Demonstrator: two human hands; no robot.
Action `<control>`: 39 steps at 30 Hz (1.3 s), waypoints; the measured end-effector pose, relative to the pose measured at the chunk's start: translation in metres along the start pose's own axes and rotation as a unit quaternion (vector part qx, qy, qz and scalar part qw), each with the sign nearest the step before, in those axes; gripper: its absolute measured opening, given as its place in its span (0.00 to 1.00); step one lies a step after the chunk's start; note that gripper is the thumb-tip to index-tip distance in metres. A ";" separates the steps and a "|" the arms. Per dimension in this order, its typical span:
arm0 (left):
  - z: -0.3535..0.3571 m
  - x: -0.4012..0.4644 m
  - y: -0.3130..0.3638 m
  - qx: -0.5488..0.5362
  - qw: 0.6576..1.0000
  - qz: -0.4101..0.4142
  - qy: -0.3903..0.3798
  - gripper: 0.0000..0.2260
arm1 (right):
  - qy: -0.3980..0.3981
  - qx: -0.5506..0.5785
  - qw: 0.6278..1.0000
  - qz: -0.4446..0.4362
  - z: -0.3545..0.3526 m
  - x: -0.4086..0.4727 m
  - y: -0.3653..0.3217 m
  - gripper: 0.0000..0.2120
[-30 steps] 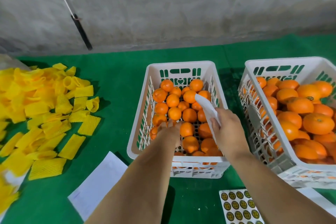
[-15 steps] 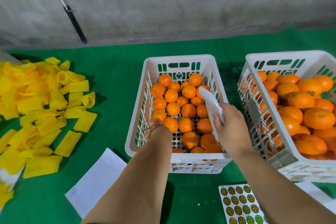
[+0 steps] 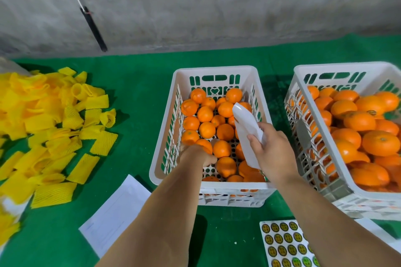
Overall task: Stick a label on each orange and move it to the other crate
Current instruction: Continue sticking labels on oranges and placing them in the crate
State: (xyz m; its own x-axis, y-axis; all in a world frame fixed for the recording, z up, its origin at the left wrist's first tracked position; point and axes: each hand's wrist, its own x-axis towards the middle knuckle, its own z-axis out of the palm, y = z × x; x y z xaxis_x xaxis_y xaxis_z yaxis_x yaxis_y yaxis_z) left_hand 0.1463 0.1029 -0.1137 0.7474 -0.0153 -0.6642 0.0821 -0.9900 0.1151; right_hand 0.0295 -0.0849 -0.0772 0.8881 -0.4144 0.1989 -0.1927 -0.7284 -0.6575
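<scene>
Two white crates are sitting side by side on the green worktop (image 3: 134,97), both holding oranges. The middle crate (image 3: 214,71) is being reached into by the left hand (image 3: 196,156), whose fingers are hidden behind its back, so its grip cannot be told. A white backing sheet (image 3: 246,128) is being gripped by the right hand (image 3: 273,149) over that crate. The right crate (image 3: 347,67) is lying just beside. A label sheet (image 3: 286,245) is lying near the front edge.

Two bare forearms and hands (image 3: 272,147), no sleeves
</scene>
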 end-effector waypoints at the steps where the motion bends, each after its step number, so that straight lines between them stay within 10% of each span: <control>1: -0.001 -0.001 -0.002 -0.079 0.996 -0.011 0.031 0.35 | -0.002 -0.001 1.000 0.002 -0.001 0.000 -0.002 0.20; 6: -0.018 -0.017 0.000 -0.409 0.900 0.054 0.137 0.18 | 0.011 0.000 1.000 0.005 -0.004 -0.001 -0.005 0.20; 10: -0.035 -0.046 0.008 -0.611 0.777 0.147 0.042 0.48 | -0.004 0.018 1.000 -0.007 -0.006 0.001 -0.007 0.20; 13: -0.034 -0.063 0.000 -0.635 0.709 0.306 0.000 0.45 | -0.009 0.050 0.999 -0.007 -0.008 0.000 -0.010 0.21; 23: -0.034 -0.129 -0.034 -0.519 0.767 0.377 -0.005 0.30 | -0.013 0.186 0.982 0.000 -0.026 -0.021 -0.025 0.23; 35: -0.051 -0.239 -0.051 -0.683 0.595 0.420 0.055 0.56 | 0.049 0.281 0.950 -0.130 -0.133 -0.053 -0.125 0.06; 39: -0.065 -0.277 -0.056 -0.656 0.578 0.475 0.096 0.47 | 0.135 0.181 0.963 -0.148 -0.166 -0.061 -0.157 0.25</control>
State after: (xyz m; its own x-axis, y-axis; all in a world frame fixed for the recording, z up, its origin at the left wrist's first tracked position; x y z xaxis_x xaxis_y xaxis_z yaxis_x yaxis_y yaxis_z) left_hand -0.0225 0.1717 0.1124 0.9151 -0.3245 0.2394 -0.0904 0.4136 0.9060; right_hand -0.0634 -0.0357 0.1350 0.7321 -0.3804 0.5652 0.2531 -0.6183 -0.7441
